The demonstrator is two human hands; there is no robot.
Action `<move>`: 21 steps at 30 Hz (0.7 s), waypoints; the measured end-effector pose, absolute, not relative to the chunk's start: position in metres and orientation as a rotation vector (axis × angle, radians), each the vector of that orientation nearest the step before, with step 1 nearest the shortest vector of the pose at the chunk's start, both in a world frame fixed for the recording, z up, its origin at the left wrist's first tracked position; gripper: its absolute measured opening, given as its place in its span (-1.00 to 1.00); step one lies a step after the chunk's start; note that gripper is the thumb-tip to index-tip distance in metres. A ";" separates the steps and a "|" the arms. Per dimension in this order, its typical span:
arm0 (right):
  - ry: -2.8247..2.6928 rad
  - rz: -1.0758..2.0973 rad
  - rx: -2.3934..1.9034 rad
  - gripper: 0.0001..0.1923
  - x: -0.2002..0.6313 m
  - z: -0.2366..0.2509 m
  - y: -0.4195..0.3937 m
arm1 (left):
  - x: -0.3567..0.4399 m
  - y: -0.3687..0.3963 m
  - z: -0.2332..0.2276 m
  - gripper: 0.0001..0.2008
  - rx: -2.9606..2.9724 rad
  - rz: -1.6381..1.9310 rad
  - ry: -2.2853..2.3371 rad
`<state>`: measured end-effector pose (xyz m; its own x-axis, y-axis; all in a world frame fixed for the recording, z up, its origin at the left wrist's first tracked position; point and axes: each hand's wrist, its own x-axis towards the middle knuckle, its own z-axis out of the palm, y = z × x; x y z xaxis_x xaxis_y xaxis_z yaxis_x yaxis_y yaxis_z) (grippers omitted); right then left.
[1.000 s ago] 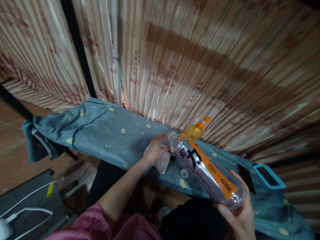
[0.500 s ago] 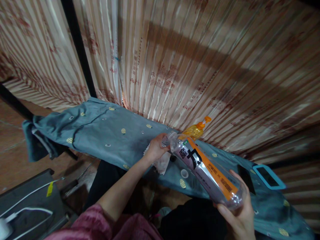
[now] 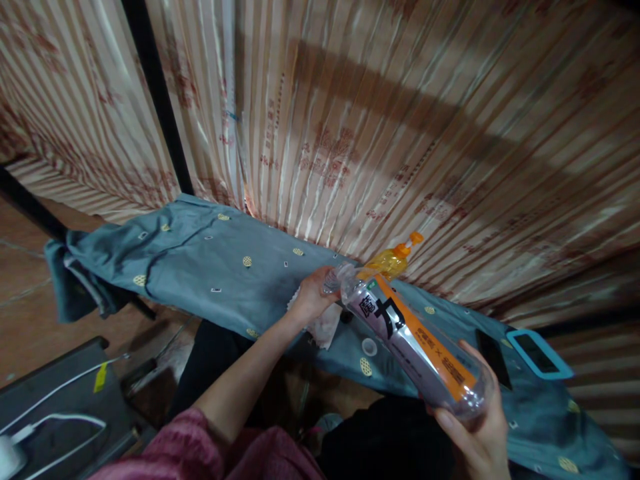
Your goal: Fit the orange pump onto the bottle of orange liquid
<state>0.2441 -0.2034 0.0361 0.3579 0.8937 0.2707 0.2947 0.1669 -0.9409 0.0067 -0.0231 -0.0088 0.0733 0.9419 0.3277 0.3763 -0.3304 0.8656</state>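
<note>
right hand gripping bottle, left hand at neck

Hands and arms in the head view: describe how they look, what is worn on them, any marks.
Both hands are bare: no gloves, rings or watch show. The left hand comes off a long bare forearm; a loose, dark pink sleeve, soft and crumpled, is pushed up near the elbow. The right hand shows only to the wrist at the lower edge, with short, plain nails and no sleeve visible.

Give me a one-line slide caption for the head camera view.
Right hand holds a clear plastic bottle with orange-and-white label by its base; left hand at its neck, over a blue-grey cloth.
</note>
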 end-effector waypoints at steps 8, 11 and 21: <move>-1.173 0.628 -1.378 0.02 0.244 0.036 -0.204 | 0.007 -0.023 -0.008 -0.56 1.767 1.268 1.299; -1.185 0.626 -1.369 0.01 0.247 0.034 -0.203 | 0.006 -0.023 -0.008 -0.55 1.771 1.267 1.297; -1.154 0.649 -1.382 0.04 0.243 0.037 -0.203 | 0.007 -0.023 -0.009 -0.56 1.764 1.274 1.316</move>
